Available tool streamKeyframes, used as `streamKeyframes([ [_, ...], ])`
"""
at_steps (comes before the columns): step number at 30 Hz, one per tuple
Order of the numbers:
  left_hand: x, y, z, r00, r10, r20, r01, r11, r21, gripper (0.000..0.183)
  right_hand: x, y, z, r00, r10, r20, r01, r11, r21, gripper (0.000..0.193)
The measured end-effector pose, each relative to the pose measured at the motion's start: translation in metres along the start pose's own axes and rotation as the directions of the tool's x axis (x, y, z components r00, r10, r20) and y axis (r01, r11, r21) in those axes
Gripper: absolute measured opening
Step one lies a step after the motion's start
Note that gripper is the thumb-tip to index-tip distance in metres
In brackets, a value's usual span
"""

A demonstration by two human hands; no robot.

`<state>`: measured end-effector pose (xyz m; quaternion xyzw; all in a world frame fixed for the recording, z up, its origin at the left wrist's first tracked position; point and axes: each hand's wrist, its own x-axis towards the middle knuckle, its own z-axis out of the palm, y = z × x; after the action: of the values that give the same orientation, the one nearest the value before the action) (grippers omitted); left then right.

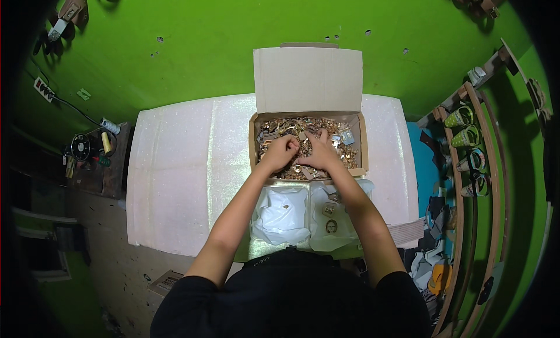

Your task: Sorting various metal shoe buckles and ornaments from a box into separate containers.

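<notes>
An open cardboard box (361, 154) full of small gold-coloured metal pieces, like buckles and trims (350, 157), stands on the table. My left hand (281, 153) is in the box over the pieces, its fingers curled together. Whatever they pinch is too small to make out. Beside it my right hand (320, 151) rests among the pieces with fingers and thumb spread. Nearer me is a tray lined with white plastic (280, 224) holding one tiny piece (286, 207). Right of it, another plastic-lined tray (344, 236) holds a square buckle (329, 209) and an oval buckle (331, 226).
The box's raised lid (308, 80) stands against the green wall. A pale sheet covers the table (169, 174). To the left is a small stand (105, 177) with thread spools. On the right a wooden rack (496, 180) holds sandals (466, 137), beside piled scraps (429, 262).
</notes>
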<state>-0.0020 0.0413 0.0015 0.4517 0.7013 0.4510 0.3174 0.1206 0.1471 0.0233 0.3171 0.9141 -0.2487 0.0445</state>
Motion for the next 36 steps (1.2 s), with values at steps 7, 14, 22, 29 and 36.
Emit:
streamKeyframes([
  [7, -0.003, -0.002, -0.008, 0.999, -0.046, -0.025, 0.044, 0.997, -0.056, 0.013, 0.006, -0.021, 0.015, 0.977, 0.207, -0.054, -0.214, 0.963, -0.164, 0.083],
  [14, -0.003, -0.004, -0.01, 0.996, -0.082, -0.043, 0.079, 0.995, -0.06, 0.015, 0.003, -0.017, 0.026, 0.976, 0.123, -0.182, -0.141, 0.986, -0.09, 0.062],
  [22, 0.001, -0.011, -0.001, 0.988, -0.019, -0.15, -0.006, 0.986, -0.17, 0.015, -0.002, -0.011, 0.022, 0.972, 0.057, -0.228, -0.056, 0.998, 0.011, 0.036],
  [29, 0.011, -0.014, 0.007, 0.99, -0.063, -0.123, 0.03, 0.967, -0.253, 0.018, -0.005, 0.017, 0.002, 0.936, -0.227, -0.271, 0.296, 0.921, 0.252, 0.028],
  [36, 0.02, -0.008, 0.015, 0.99, -0.136, -0.045, 0.1, 0.884, -0.457, 0.031, -0.004, 0.014, -0.042, 0.986, -0.158, -0.052, 0.149, 0.702, 0.697, 0.029],
])
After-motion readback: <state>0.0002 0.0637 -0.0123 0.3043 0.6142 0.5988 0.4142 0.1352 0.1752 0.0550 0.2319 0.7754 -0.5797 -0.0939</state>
